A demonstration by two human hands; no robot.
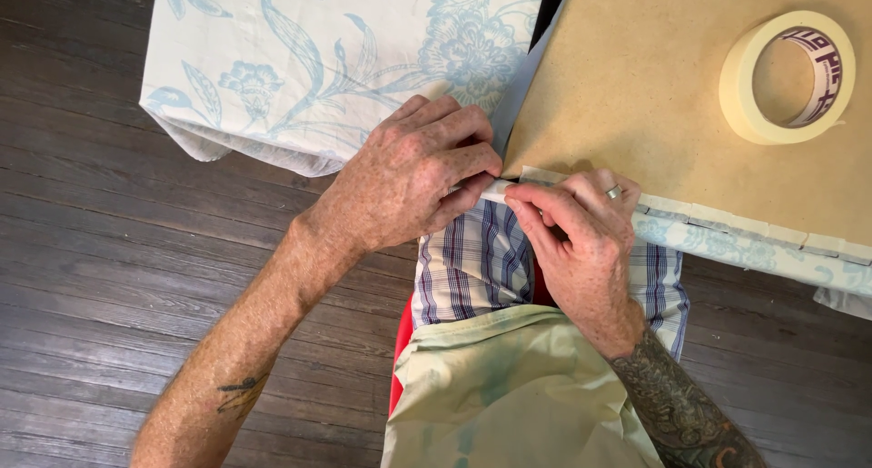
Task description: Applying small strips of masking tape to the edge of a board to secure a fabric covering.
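Note:
My left hand [413, 173] and my right hand [581, 232] meet at the near edge of a tan board [636, 77]. Both pinch a strip of cream masking tape [495, 189] where white fabric with a blue floral print [318, 59] wraps over the board's edge. More tape [745, 221] runs along that edge to the right, over the folded fabric. The fingers of both hands are closed on the strip's end at the board's corner. A roll of masking tape [786, 77] lies flat on the board at the upper right.
The loose floral fabric hangs off to the upper left over a dark wooden plank floor [109, 250]. Below my hands are my plaid shirt [472, 263], a pale green apron [518, 386] and a red seat edge [400, 350].

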